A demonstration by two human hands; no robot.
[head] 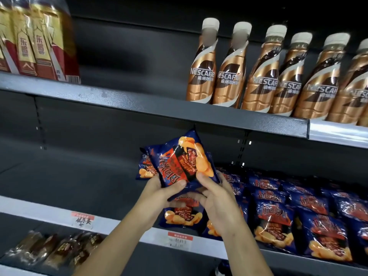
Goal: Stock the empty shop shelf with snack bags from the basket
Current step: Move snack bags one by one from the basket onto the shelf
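Observation:
I hold a bunch of dark blue snack bags with orange chips printed on them, in front of the middle shelf. My left hand grips the bunch from the lower left. My right hand grips it from the lower right, fingers over the bags' bottom edges. One more bag hangs below my hands. Several of the same bags lie in rows on the right part of the middle shelf. The basket is out of view.
The upper shelf carries copper coffee bottles on the right and red-gold packs on the left. Brown wrapped snacks lie on the lower shelf at bottom left. Price tags sit on the shelf edge.

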